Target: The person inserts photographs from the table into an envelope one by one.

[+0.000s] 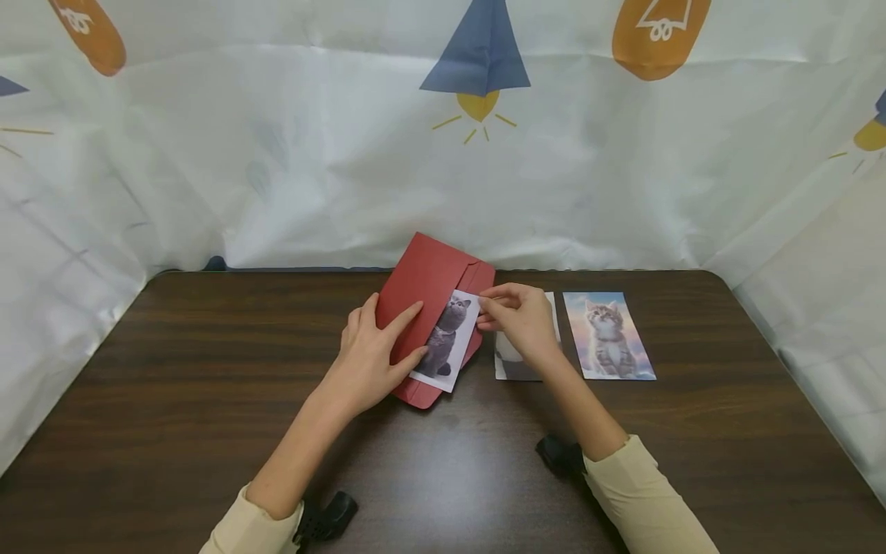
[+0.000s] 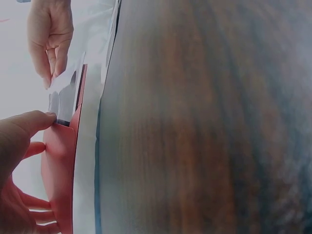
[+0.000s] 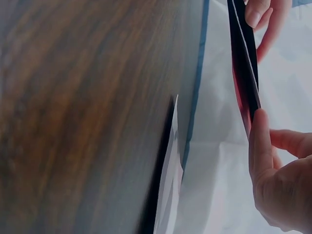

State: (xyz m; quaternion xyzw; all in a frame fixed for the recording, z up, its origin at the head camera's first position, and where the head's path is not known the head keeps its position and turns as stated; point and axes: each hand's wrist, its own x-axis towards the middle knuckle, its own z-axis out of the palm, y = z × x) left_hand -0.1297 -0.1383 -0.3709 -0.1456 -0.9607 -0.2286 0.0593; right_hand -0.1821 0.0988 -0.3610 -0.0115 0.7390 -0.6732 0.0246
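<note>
A red envelope lies slanted at the table's far middle, its flap side toward the right. My left hand holds it, fingers spread over its left part and thumb near the opening. Partly in the envelope is a card with a grey cat. The fingers of my right hand pinch that card's upper right corner. The left wrist view shows the thumb at the opening beside the card. Seen almost edge-on in the right wrist view, the envelope stands apart from the tabletop.
To the right lies a card with a striped kitten. Another card lies beside it, partly hidden under my right hand. The dark wooden table ends at a white patterned curtain.
</note>
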